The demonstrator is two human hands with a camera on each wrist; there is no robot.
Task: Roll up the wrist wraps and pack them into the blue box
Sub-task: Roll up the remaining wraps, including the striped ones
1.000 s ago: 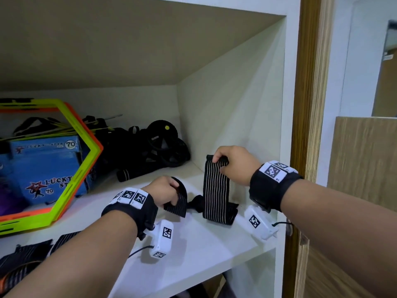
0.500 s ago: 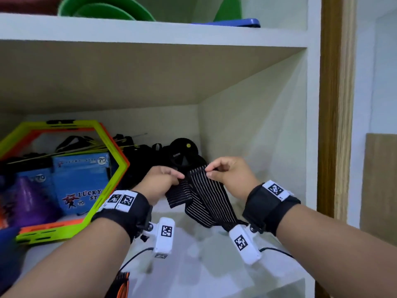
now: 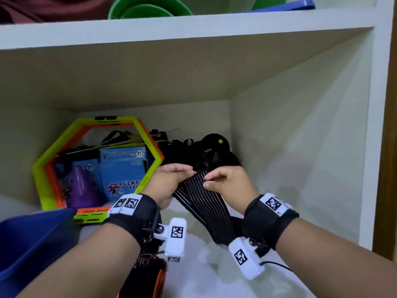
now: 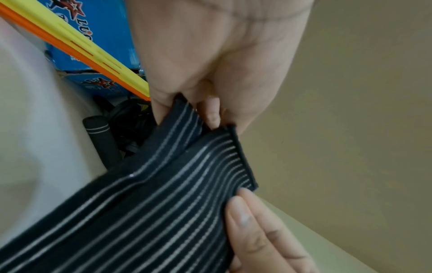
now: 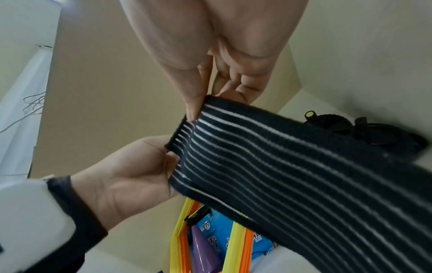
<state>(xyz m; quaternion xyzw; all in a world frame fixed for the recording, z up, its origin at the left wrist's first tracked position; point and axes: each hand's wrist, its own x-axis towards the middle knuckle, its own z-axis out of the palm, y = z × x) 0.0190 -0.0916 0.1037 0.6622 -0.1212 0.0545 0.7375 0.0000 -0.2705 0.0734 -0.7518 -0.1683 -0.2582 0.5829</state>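
- At chest height before the shelf, head view: we pinch the striped wrist wrap (image 3: 199, 196) at its top end with both hands, left hand (image 3: 169, 179) on its left corner, right hand (image 3: 227, 181) on its right corner. The strap's long axis runs from our fingers down and toward us, its tail ending between the wrists above the shelf (image 3: 214, 274). Both hands sit equally near the short end edge, so we judge the roll starts there and goes down the length.
- Same view: blue box (image 3: 30, 239) sits low left, nearer our left hand; another wrap (image 3: 150, 274), black and orange, lies below the left wrist.
- Left wrist view: left hand (image 4: 210, 61) has its fingers curled over one corner of the wrist wrap (image 4: 163, 194); right-hand fingertips (image 4: 245, 218) pinch the other corner. End edge taut between them.
- Right wrist view: right hand (image 5: 222, 46) nips the upper corner of the wrist wrap (image 5: 292, 175), thumb on the striped face; left hand (image 5: 131, 175) grips the lower corner. Strap trails away down-right.
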